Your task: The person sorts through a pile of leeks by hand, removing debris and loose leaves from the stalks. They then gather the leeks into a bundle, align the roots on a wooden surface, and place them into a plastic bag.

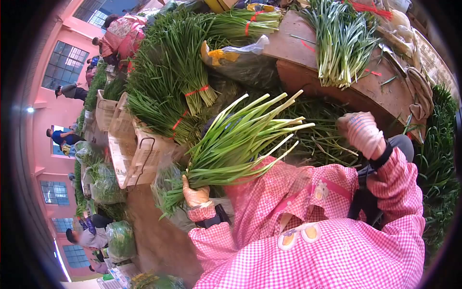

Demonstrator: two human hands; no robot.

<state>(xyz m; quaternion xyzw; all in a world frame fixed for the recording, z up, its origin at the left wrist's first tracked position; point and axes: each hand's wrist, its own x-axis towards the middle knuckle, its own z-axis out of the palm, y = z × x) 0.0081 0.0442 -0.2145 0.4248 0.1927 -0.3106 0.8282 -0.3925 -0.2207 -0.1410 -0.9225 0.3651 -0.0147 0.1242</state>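
One bunch of long green chives (240, 139) is gripped by fingers of the left hand (196, 196); fingers of the right hand (362, 134) curl closed.

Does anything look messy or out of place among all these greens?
Only small things. The bunch of green stalks in the left hand shows no band, and its pale ends fan out unevenly, unlike the red-banded bundles behind. A loose red band and stray stalks lie on the wooden table.

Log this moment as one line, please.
left hand: grips chive bunch | right hand: fisted above loose greens | wooden table: holds tied bunches
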